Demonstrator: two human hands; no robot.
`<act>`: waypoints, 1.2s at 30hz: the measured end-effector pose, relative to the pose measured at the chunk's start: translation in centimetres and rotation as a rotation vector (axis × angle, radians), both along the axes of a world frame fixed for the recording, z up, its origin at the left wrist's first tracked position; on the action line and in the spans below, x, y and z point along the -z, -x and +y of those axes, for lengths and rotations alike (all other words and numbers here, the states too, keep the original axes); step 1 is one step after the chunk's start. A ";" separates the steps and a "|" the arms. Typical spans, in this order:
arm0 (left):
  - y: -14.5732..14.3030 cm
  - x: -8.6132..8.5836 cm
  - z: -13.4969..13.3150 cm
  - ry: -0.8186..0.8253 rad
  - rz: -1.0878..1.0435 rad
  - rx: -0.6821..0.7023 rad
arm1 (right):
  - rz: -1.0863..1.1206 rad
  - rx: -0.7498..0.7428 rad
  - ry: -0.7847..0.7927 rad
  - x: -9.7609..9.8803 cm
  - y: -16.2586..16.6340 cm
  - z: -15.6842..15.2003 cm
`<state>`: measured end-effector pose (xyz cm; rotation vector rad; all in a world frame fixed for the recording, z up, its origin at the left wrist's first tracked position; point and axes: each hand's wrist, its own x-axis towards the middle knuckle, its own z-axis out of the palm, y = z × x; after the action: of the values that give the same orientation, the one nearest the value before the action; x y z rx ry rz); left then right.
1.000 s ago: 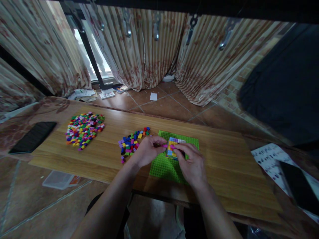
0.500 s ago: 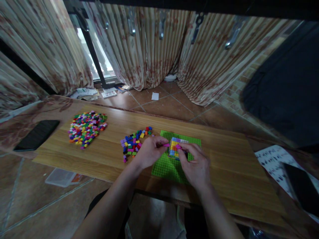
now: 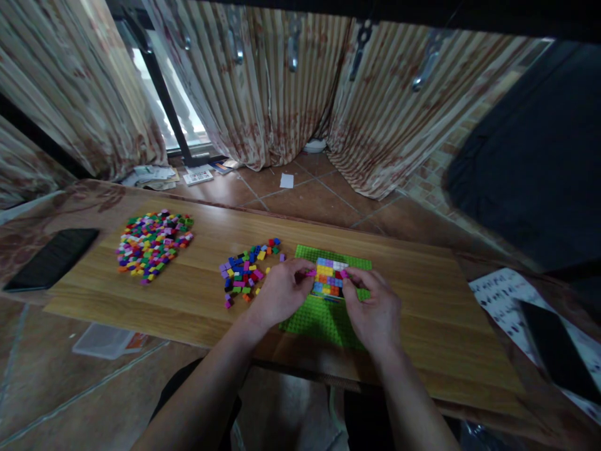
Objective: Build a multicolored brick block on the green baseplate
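At lower centre, the left hand (image 3: 282,289) and right hand (image 3: 374,305) are pinching small pink plastic bricks (image 3: 310,273) (presumably for finer control).

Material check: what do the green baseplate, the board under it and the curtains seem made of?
Green baseplate: probably low-sheen plastic, studded in a regular grid. Board: wood or wood-look laminate, with streaky grain and a soft sheen. Curtains: apparently matte fabric, hanging in folds.
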<state>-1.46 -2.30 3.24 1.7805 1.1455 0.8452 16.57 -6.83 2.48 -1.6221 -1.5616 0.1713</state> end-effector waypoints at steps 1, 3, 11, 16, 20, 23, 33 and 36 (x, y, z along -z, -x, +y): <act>-0.1 0.1 0.0 -0.011 0.007 0.002 | 0.002 -0.007 -0.003 0.1 0.2 0.1; -0.2 0.3 0.0 -0.030 0.024 0.005 | 0.001 -0.010 -0.011 0.3 0.6 0.2; -0.2 0.3 -0.1 -0.091 0.099 0.019 | -0.019 -0.017 -0.015 0.6 1.2 0.4; -0.1 0.1 -0.1 -0.101 0.093 0.010 | 0.003 -0.011 -0.029 0.8 0.4 0.4; 0.0 0.5 0.1 -0.087 0.053 -0.006 | 0.006 -0.035 -0.056 0.6 -0.2 0.6; -0.1 0.6 0.2 -0.073 0.035 -0.032 | 0.003 -0.059 -0.086 0.6 -0.4 0.8; 0.0 0.6 0.3 -0.068 0.014 -0.032 | 0.143 -0.019 -0.017 0.8 -0.7 1.0; -0.1 0.5 0.3 -0.073 0.021 -0.037 | 0.205 -0.007 -0.007 1.0 -0.5 1.0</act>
<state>-1.40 -1.96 2.74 1.8361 1.1785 0.9022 17.09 -5.80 1.51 -1.5423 -1.4092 0.3250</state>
